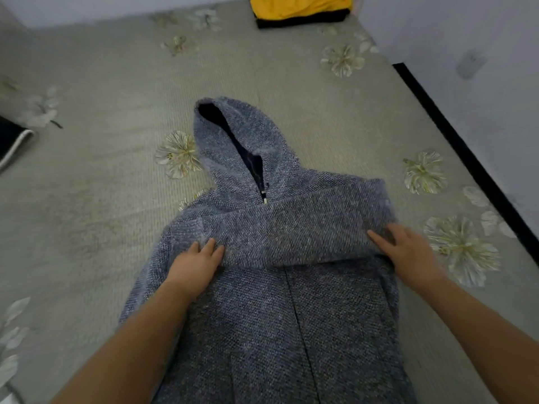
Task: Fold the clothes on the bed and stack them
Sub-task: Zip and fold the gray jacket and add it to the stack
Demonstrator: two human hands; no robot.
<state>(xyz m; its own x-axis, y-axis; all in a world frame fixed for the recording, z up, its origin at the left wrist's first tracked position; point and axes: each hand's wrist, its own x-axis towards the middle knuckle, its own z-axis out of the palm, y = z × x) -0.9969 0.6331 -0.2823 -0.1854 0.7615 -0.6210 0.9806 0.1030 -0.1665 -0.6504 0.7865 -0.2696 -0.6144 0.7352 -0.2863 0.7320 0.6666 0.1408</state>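
One wide bed [96,205], covered in a grey-green woven spread printed with pale cream flowers, fills nearly the whole frame, with a black edge running down its right side. Lying flat on it, from the centre down to the bottom edge, is a blue-grey knitted hooded jacket [271,316] with a dark lining and a front zip; its hood points toward the top of the frame, and one sleeve is folded across the chest from right to left. At the top centre sits a folded yellow garment with a black band [300,10], well apart from the jacket. At the left edge, a dark item with a pale trim [11,141] pokes into view; I cannot tell what it is. The person's right hand [408,255] rests on the right end of the folded sleeve, fingers straight and spread, gripping nothing. The left hand [195,263] lies flat on the jacket at the sleeve's cuff end, fingers relaxed and extended, touching the fabric without pinching it.
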